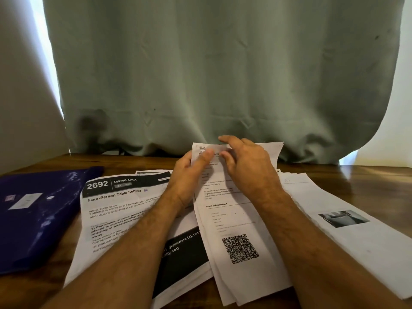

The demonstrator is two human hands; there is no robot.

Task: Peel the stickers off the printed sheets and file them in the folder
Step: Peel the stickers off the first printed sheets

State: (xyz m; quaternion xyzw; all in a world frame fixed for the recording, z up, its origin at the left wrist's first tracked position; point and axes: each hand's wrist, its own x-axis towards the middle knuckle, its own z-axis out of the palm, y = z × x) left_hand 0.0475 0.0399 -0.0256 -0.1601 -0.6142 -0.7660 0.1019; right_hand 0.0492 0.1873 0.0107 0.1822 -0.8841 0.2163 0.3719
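The left hand (193, 169) pinches the top corner of a printed sheet (231, 219), thumb on front. The right hand (246, 162) picks at a sticker (215, 150) there. The blue folder (33, 215) lies left on the desk (379, 172).

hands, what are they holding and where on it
The left hand holds the QR-code sheet by its top left corner, thumb on front. The right hand touches its top edge; a grip cannot be told.
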